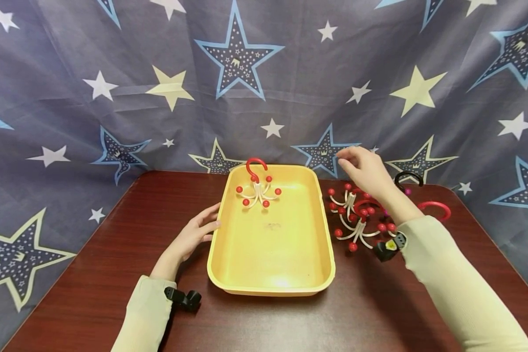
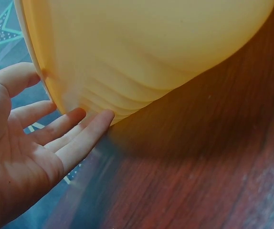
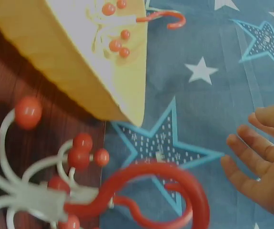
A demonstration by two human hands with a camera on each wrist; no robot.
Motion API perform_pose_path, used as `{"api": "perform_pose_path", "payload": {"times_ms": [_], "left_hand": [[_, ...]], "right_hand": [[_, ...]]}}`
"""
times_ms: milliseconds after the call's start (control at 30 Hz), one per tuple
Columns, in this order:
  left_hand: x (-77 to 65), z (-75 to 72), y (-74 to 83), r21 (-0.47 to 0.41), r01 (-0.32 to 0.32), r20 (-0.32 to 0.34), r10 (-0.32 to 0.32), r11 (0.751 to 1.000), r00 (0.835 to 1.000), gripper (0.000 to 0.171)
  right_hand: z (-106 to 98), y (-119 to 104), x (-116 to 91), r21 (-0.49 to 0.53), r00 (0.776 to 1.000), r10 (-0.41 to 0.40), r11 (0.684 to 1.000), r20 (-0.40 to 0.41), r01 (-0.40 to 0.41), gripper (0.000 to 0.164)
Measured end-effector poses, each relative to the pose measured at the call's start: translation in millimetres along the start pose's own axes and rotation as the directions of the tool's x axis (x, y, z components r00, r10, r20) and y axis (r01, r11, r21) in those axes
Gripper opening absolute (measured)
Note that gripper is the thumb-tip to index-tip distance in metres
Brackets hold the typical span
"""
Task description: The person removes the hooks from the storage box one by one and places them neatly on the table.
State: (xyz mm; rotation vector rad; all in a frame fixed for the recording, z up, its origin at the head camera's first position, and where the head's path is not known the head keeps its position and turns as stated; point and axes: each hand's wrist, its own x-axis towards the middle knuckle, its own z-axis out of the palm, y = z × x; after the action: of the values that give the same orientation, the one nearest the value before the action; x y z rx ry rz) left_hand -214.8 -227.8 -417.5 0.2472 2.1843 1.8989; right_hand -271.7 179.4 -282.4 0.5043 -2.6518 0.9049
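A yellow tray (image 1: 273, 254) rests on the table. Inside its far left part stands a hook-topped rack (image 1: 257, 188) with a red hook and white curved prongs tipped with red balls. My left hand (image 1: 198, 230) touches the tray's left wall, fingers fairly straight and thumb near the rim. To the right of the tray, my right hand (image 1: 364, 170) hovers with loosely bent fingers and nothing in them. Below it are similar racks, a nearer one (image 1: 359, 230) and one behind (image 1: 350, 198). In the right wrist view, a red hook (image 3: 194, 191) lies apart from the fingers.
Beyond my right wrist, a black hook (image 1: 408, 174) and another red hook (image 1: 440, 208) stick out, their lower parts mostly hidden by my arm. A star-patterned curtain (image 1: 158, 122) hangs behind the dark red wooden table (image 1: 255, 322).
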Motion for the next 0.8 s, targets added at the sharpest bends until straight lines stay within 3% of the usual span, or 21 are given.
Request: {"api": "perform_pose_path", "payload": {"times_ms": [800], "left_hand": [[-0.5, -0.7, 1.4, -0.004, 0.004, 0.007, -0.004, 1.000, 1.000, 0.056]], "right_hand": [[95, -58, 53, 0.107, 0.991, -0.027, 0.994, 0.128, 0.014, 0.024]]}}
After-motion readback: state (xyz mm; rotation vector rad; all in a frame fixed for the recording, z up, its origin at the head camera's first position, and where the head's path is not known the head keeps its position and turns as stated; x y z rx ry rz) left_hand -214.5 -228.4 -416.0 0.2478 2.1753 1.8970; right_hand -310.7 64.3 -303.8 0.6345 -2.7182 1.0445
